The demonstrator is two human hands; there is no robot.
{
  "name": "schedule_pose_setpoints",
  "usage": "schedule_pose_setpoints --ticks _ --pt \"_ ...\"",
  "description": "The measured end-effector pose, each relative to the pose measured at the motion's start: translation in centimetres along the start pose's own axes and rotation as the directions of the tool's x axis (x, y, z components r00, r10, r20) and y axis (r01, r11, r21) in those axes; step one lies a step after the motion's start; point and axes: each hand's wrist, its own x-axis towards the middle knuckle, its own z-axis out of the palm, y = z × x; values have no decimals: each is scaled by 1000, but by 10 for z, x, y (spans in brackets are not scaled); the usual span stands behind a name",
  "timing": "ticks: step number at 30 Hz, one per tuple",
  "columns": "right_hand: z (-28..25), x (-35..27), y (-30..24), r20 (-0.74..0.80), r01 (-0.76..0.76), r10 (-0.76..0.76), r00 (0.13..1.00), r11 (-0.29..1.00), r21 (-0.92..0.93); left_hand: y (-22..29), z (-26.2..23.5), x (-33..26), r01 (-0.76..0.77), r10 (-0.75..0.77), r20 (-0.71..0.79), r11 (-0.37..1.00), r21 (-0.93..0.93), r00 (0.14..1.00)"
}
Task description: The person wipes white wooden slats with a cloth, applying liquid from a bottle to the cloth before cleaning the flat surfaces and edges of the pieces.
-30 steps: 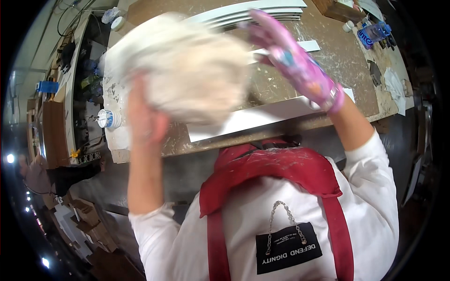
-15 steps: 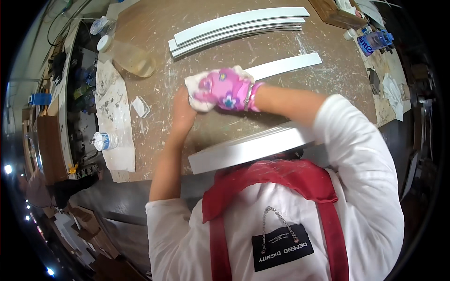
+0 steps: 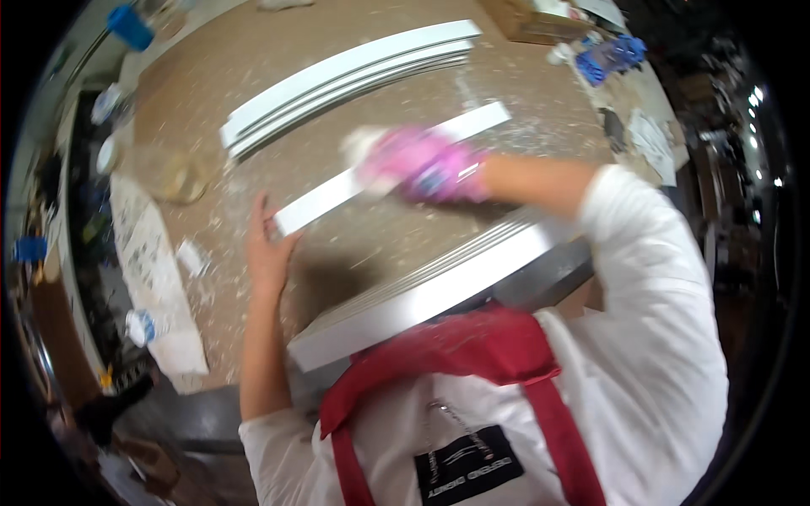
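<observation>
On the brown tabletop (image 3: pixel 540 80), left fingers (image 3: pixel 261 212) pinch a narrow white strip (image 3: pixel 316 201); gloved right fingers (image 3: pixel 401 156) clutch cloth (image 3: pixel 364 150).

The white strip (image 3: pixel 316 202) at centre looks smooth, faintly satiny; the tabletop (image 3: pixel 396 244) is matt, scuffed. The blurred wad (image 3: pixel 364 150) is probably soft cloth. Ten o'clock: translucent plastic jug (image 3: pixel 164 173). Between one and two: glossy plastic bottle (image 3: pixel 609 57).
</observation>
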Motion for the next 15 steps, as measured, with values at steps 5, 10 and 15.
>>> schedule_pose_setpoints --ticks 5,10,15 --pt "-20 -6 1 139 -112 123 983 990 -81 13 -3 -1 68 -63 49 994 -88 997" --pt "-116 -164 129 -277 -792 743 609 560 -243 16 4 3 18 -10 68 993 -113 998" --pt "-148 -118 54 -173 -688 743 647 470 -553 15 -2 1 60 -55 75 996 -61 996"
